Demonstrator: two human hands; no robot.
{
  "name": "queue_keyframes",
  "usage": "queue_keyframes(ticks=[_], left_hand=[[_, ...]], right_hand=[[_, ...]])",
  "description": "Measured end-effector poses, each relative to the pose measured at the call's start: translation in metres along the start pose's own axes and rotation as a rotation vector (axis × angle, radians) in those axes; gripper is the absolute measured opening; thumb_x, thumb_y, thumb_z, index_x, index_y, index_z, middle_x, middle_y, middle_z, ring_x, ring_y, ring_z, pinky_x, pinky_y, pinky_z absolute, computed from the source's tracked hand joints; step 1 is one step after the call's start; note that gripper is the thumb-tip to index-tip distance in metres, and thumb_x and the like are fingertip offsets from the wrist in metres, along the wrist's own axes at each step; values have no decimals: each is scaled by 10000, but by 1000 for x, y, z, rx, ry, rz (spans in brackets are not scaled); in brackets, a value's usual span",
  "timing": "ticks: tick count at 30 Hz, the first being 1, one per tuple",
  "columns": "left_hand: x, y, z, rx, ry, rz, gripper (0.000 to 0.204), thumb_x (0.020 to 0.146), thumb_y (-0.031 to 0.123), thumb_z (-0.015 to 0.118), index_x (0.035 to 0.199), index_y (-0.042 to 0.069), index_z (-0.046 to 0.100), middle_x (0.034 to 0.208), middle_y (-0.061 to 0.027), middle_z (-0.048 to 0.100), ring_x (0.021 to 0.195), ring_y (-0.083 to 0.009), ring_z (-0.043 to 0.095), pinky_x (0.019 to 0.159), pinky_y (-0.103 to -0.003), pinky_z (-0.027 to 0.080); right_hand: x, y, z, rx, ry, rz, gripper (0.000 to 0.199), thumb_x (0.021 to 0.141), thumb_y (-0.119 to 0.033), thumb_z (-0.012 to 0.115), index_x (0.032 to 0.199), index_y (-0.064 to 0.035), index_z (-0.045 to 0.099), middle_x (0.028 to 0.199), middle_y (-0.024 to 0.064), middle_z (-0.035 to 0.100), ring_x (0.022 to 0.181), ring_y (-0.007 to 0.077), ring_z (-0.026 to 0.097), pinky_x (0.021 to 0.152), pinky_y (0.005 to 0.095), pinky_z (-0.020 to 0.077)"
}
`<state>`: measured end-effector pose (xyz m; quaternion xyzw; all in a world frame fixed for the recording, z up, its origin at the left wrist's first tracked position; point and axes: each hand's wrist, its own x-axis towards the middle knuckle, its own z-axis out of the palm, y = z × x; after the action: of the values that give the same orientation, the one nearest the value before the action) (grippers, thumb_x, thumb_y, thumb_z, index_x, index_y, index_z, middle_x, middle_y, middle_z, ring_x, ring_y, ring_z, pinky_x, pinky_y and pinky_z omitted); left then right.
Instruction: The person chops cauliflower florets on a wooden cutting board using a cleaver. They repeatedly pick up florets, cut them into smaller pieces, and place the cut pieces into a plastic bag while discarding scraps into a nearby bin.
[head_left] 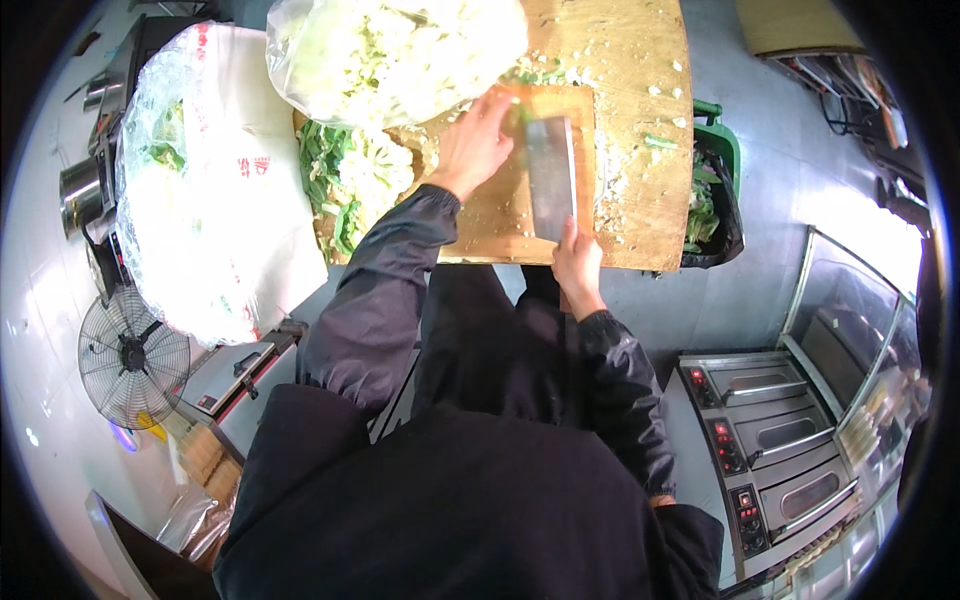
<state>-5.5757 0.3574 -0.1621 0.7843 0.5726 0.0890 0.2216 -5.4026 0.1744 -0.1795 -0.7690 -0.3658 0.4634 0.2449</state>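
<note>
My right hand (578, 266) is wrapped round the handle of a cleaver (553, 180). The broad blade points away from me over a wooden cutting board (485, 215). To the left of the blade, my left hand (474, 148) reaches forward with its fingers stretched out, beside a smeared green patch near the blade's far end. A clear plastic bag (400, 60) of pale cauliflower pieces lies just beyond my left hand. Closer to my left forearm sits cauliflower (375, 172) with green leaves (328, 185) beside it.
Small cauliflower crumbs dot the wooden table (645, 195). A large white plastic sack (250, 170) stands at the left. Off the table's right edge is a green bin (722, 150) with a black liner and leaf scraps. A floor fan (134, 352) and an oven (780, 430) flank me.
</note>
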Motion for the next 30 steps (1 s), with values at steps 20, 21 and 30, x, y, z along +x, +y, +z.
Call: queue_keyframes(ticks=[20, 21, 30], left_hand=[[59, -84, -152, -555, 903, -145, 384, 829, 97, 694, 1207, 42, 650, 1232, -122, 615, 1084, -252, 566, 941, -370, 449], [70, -95, -157, -361, 997, -53, 410, 833, 120, 708, 1231, 45, 639, 1274, -151, 595, 1144, -293, 548, 989, -385, 428], [62, -140, -181, -301, 511, -349, 725, 971, 429, 624, 1554, 79, 371, 1613, -307, 210, 1489, -448, 209, 1168, -659, 103]], right_hand=[[-4, -119, 23, -524, -111, -968, 469, 825, -55, 639, 1291, -15, 604, 1237, 213, 556, 1128, 369, 595, 946, 474, 494], [4, -150, 43, -499, -119, -1066, 447, 825, -45, 636, 1269, -8, 606, 1226, 211, 564, 1128, 356, 599, 939, 463, 499], [54, -283, 117, -720, -141, -1023, 487, 804, -16, 711, 1272, -31, 578, 1272, 201, 542, 880, 345, 704, 719, 401, 615]])
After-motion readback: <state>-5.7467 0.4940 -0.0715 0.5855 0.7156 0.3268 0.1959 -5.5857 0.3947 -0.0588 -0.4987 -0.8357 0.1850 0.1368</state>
